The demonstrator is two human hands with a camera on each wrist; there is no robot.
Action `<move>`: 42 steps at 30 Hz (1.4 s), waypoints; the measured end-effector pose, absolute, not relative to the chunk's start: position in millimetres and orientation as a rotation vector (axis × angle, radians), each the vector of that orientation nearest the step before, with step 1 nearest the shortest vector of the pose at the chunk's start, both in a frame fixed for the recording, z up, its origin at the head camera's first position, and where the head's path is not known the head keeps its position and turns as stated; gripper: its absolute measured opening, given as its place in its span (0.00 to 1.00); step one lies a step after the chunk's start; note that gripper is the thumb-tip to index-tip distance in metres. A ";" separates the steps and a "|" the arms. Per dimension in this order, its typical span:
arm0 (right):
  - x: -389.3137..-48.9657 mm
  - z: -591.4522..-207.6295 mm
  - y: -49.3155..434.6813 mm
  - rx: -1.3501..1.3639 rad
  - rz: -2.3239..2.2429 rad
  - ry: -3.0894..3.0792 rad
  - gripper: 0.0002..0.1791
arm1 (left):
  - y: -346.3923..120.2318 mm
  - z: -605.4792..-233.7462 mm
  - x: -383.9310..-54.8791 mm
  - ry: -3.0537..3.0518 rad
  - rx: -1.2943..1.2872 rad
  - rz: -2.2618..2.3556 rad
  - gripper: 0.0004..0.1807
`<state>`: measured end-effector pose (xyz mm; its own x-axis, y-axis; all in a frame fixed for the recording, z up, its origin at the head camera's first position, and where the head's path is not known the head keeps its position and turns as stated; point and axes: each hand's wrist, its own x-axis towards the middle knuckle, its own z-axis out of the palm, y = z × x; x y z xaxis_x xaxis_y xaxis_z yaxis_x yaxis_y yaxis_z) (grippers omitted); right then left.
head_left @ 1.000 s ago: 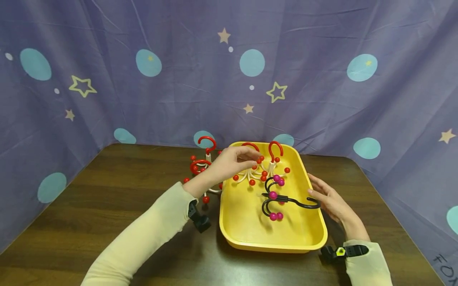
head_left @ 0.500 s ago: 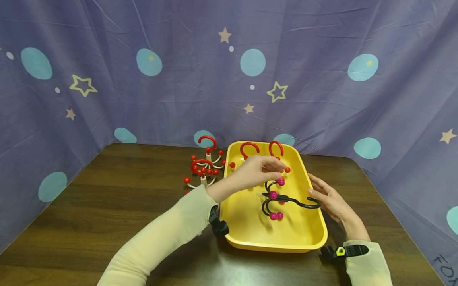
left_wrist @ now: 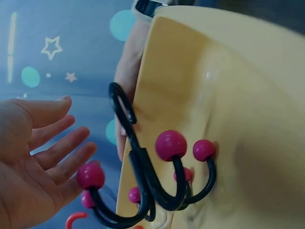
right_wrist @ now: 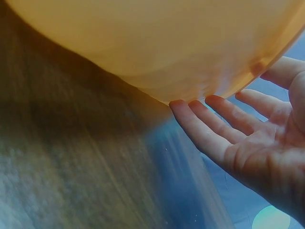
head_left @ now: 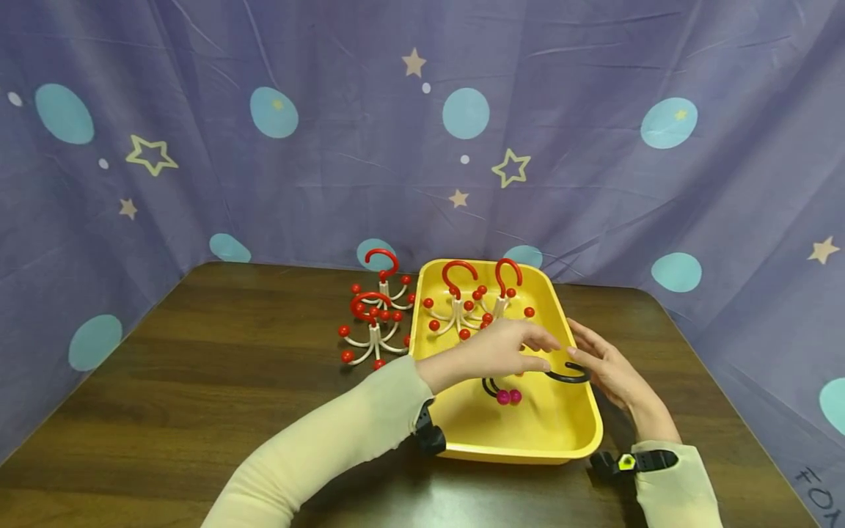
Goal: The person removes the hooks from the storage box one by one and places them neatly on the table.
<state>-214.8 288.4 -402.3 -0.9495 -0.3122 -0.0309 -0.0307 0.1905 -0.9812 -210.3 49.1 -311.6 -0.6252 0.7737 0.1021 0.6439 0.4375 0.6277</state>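
Observation:
Inside the yellow plastic bin (head_left: 502,456) lies a black multi-arm hook hanger (left_wrist: 143,176) with pink ball tips, its curved hook near the bin's right wall. My left hand (head_left: 505,348) hovers over this hanger, its fingertips beside the hook and partly covering the body in the head view. The left wrist view shows those fingers spread with nothing gripped. My right hand (head_left: 614,374) is at the bin's right side; in the right wrist view its fingertips touch the outer wall. Two white hangers with red hooks and red balls (head_left: 457,312) stand at the bin's far end.
Two more red-and-white hangers (head_left: 375,337) stand on the brown wooden table (head_left: 231,352), just left of the bin. A purple curtain (head_left: 363,147) with stars and dots hangs behind the table and at its sides.
My left hand has moved right and nearer to me, from over the red-and-white hangers to above the black hanger. My right hand has stayed at the bin's side.

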 end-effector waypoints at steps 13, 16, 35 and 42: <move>-215.5 -402.0 288.6 -0.312 -1.848 2.216 0.36 | 68.7 -319.4 -202.6 2.575 1.413 0.606 0.18; -215.2 -402.3 287.9 -0.330 -1.857 2.200 0.36 | 72.1 -319.5 -201.9 2.572 1.404 0.516 0.18; -213.2 -401.3 287.7 -0.316 -1.824 2.260 0.36 | 73.6 -317.2 -197.5 2.669 1.413 0.435 0.02; -213.4 -402.6 288.3 -0.331 -1.850 2.230 0.35 | 65.7 -313.9 -204.0 2.663 1.355 0.605 0.03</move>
